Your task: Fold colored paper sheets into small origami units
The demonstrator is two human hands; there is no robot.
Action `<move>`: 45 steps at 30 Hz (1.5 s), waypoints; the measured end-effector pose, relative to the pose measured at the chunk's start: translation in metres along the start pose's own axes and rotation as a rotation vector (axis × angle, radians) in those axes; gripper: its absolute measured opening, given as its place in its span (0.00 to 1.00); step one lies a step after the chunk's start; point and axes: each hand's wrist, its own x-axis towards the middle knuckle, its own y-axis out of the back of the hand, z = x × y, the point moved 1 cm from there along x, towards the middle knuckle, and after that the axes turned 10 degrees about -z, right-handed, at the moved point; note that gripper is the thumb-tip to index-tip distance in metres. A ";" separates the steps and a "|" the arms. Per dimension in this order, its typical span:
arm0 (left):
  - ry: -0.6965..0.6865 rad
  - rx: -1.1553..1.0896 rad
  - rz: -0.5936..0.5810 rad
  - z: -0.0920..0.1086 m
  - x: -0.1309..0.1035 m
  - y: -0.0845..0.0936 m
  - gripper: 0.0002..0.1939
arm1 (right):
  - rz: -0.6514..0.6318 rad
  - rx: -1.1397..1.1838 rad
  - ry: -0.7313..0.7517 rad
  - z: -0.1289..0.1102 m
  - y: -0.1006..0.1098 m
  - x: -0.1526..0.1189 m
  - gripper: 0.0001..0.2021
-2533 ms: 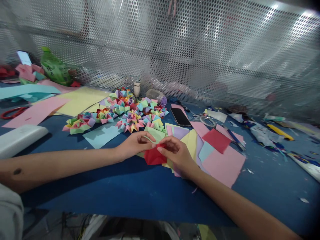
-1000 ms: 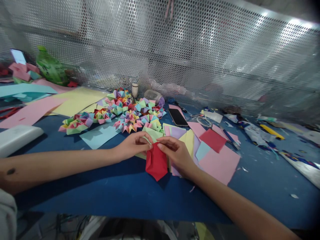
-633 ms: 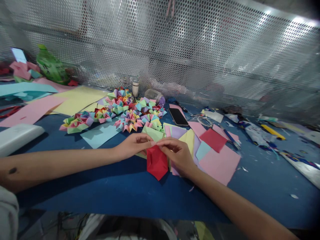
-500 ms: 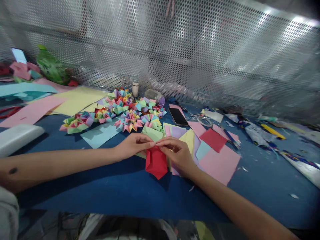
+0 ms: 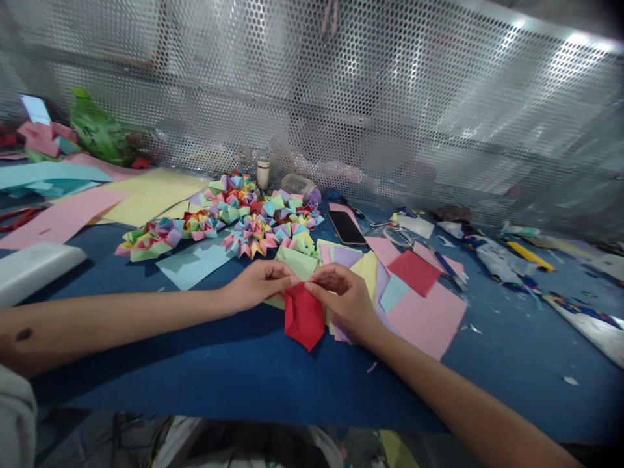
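A folded piece of red paper [image 5: 305,320] hangs between my two hands, its pointed lower end toward me. My left hand [image 5: 263,284] pinches its upper left corner between thumb and fingers. At the upper right corner, my right hand [image 5: 347,300] grips the paper with thumb and bent fingers. Just behind the fingertips lies a light green paper piece [image 5: 298,261]. Layered coloured sheets, among them a yellow sheet [image 5: 366,273], lie under and beside my right hand. Folded multicoloured paper flowers [image 5: 253,234] are heaped beyond my left hand.
A black phone [image 5: 346,227] lies behind the sheets. A red square [image 5: 414,272] rests on pink paper [image 5: 429,318] at right, near a blue cutter [image 5: 451,270]. A clear jar [image 5: 298,186] lies on its side. At left are a white box [image 5: 39,270] and a green bottle [image 5: 100,130].
My fingertips have moved slightly apart along the top edge of the red paper, and more of that edge now shows. Otherwise the scene is much the same.
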 end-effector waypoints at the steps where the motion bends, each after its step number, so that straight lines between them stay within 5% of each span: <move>1: -0.002 0.003 0.002 0.000 0.000 0.000 0.12 | -0.003 0.003 0.003 0.000 0.000 0.000 0.08; 27: -0.044 -0.027 -0.051 -0.005 -0.003 0.001 0.09 | -0.142 -0.077 -0.068 0.002 0.000 -0.001 0.09; 38: 0.050 -0.294 0.037 0.007 -0.004 -0.003 0.12 | 0.084 -0.104 -0.002 0.010 0.006 0.004 0.09; 45: 0.012 -0.166 0.000 0.000 -0.001 0.000 0.13 | 0.034 -0.089 0.001 0.004 0.005 0.001 0.08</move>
